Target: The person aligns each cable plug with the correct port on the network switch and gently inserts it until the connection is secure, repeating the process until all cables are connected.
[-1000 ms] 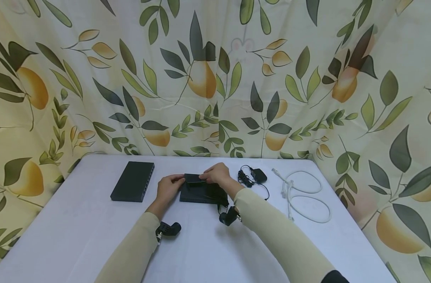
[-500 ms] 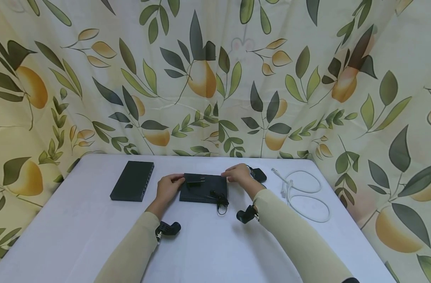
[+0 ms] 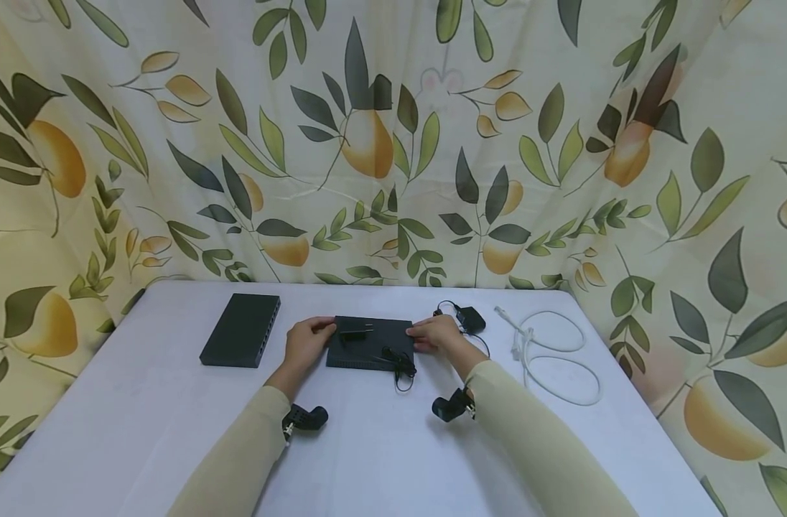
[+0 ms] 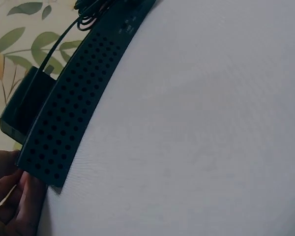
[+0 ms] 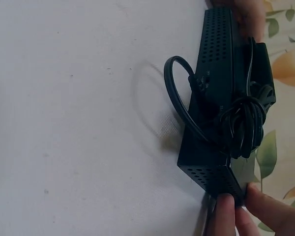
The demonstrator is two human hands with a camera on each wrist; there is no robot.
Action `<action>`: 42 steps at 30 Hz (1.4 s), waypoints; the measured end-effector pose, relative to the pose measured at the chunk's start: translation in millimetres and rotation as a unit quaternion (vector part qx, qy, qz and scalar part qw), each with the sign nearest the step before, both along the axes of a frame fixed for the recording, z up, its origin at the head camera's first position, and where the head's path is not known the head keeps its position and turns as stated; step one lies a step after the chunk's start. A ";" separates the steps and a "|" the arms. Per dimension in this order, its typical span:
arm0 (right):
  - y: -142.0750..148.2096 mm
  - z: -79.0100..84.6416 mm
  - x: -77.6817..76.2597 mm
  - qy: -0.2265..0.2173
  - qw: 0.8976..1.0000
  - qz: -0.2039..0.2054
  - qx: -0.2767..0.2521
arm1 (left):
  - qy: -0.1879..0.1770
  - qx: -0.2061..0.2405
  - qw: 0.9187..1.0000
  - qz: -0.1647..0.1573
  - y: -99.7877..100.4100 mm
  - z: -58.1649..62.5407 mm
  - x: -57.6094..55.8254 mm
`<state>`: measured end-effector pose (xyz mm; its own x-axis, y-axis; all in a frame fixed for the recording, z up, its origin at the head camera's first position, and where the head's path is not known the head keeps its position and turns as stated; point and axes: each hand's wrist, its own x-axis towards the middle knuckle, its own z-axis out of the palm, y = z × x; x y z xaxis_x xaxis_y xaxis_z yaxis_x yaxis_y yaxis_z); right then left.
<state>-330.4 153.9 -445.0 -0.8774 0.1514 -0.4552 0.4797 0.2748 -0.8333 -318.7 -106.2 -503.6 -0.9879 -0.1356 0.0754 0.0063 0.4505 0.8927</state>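
Observation:
A flat black network switch (image 3: 380,340) with rows of vent holes lies at the middle of the table. On its top rest a power adapter (image 3: 353,335) with its prongs pointing right and a bundled black cord (image 5: 243,123). A loop of that cord runs to the switch's near side in the right wrist view. My left hand (image 3: 304,348) grips the left end of the switch, thumb above and fingers at the side. At the right end my right hand (image 3: 437,334) holds it likewise, fingertips (image 5: 225,209) against the vented side.
To the left lies a second black box (image 3: 241,330) with ports along its right side. Right of my right hand is another black adapter (image 3: 471,319) with its cord. A coiled white network cable (image 3: 561,352) lies further right. A patterned curtain (image 3: 393,143) hangs behind the table.
My right hand has moved right, off the adapter on top, and down onto the right end of the switch. My left hand has stayed at the left end.

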 end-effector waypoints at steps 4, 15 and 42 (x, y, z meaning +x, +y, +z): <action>0.3 -4.5 -0.5 -0.002 1.000 0.010 0.010 | -0.023 -0.006 1.000 0.005 -0.7 1.6 3.8; -0.5 -2.4 0.7 0.008 1.000 0.001 0.009 | -0.044 0.024 0.999 0.019 0.8 1.6 37.7; -1.5 -14.8 53.5 0.094 0.995 -0.016 -0.011 | -0.016 -0.030 0.999 0.027 -2.3 8.0 5.8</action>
<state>-276.9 152.4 -459.8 -0.9422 0.1732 -0.2868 0.3230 0.2425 -0.9148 -312.9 -108.5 -495.6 -0.9815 -0.1843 0.0526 -0.0478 0.5013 0.8639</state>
